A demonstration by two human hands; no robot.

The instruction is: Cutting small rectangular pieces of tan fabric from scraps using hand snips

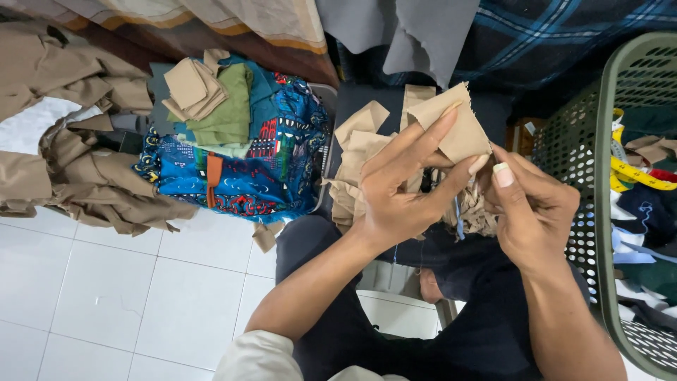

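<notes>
My left hand [405, 187] pinches a small tan fabric piece [455, 123] between its fingers and thumb and holds it up over my lap. My right hand [532, 204] meets it from the right, thumb and fingertips on the lower edge of the same piece. Under both hands lies a heap of more tan fabric pieces [360, 152] on dark cloth across my lap [458, 268].
A stack of tan and green pieces [208, 99] lies on blue patterned cloth [261, 162] at the left. Crumpled tan fabric [84, 176] sits on the white tiled floor [127, 296]. A green perforated basket [599, 141] with scraps and a yellow measuring tape [638, 173] stands at the right.
</notes>
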